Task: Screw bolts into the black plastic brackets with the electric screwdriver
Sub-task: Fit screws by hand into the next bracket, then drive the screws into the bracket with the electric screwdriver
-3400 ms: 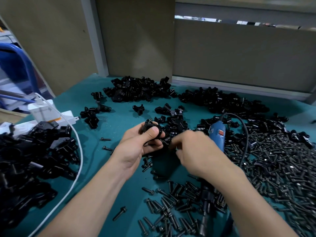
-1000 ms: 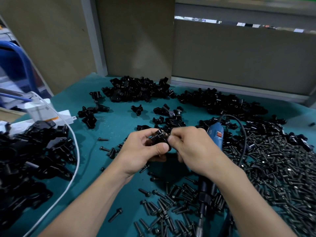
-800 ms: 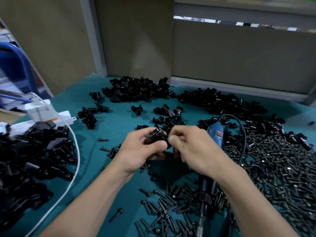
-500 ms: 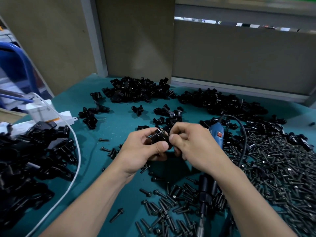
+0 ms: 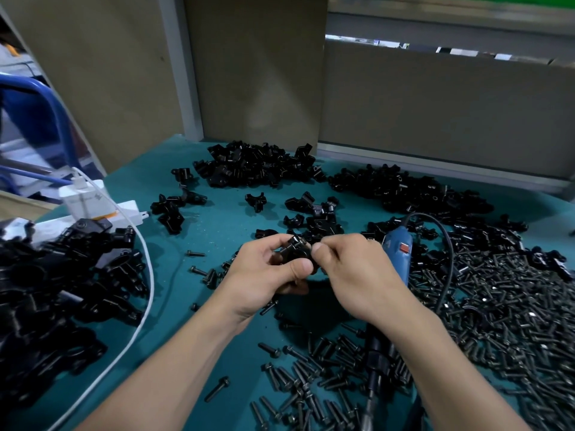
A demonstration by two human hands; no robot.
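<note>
My left hand (image 5: 267, 275) grips a black plastic bracket (image 5: 294, 251) above the middle of the teal table (image 5: 224, 222). My right hand (image 5: 354, 272) pinches at the bracket's right side with thumb and fingertips; what it pinches is hidden, probably a bolt. The blue electric screwdriver (image 5: 396, 256) lies on the table under my right wrist, its black front end (image 5: 378, 359) pointing toward me. Loose black bolts (image 5: 311, 368) lie in front of me.
Heaps of black brackets lie at the back (image 5: 258, 166), back right (image 5: 404, 191) and near left (image 5: 46, 284). A big spread of bolts (image 5: 504, 306) covers the right side. A white power strip (image 5: 93, 206) and white cable (image 5: 146, 275) sit at left.
Both hands drew together and a little nearer to me with the bracket since the earliest frame. Over the last second they stay almost still, only the fingertips shifting.
</note>
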